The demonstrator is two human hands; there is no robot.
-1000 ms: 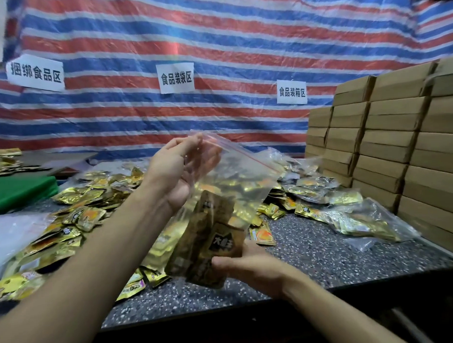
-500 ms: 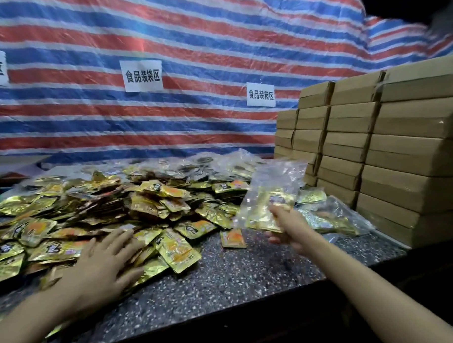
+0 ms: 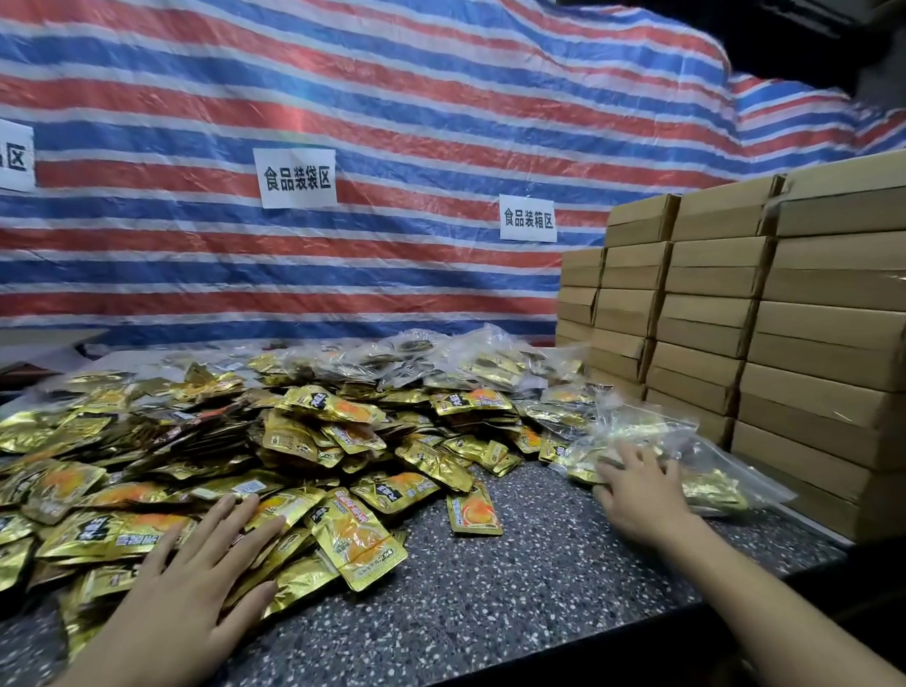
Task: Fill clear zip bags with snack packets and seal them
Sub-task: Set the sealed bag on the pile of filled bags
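A large heap of gold snack packets [image 3: 300, 441] covers the left and middle of the speckled table [image 3: 475, 589]. My left hand [image 3: 192, 589] lies flat with spread fingers on the packets at the heap's near edge. On the right, a clear zip bag filled with gold packets [image 3: 696, 468] lies on the table beside the boxes. My right hand [image 3: 636, 496] rests on this bag with straight fingers. More filled clear bags [image 3: 472, 358] lie behind the heap.
Stacked cardboard boxes [image 3: 810, 341] wall off the right side. A striped tarp [image 3: 381, 114] with white paper signs hangs behind. One loose packet [image 3: 473, 512] lies alone between my hands. The table's dark front edge runs along the bottom right.
My right hand carried the filled bag to the right and laid it down by the boxes. My left hand let go of the bag and dropped flat onto the packet heap.
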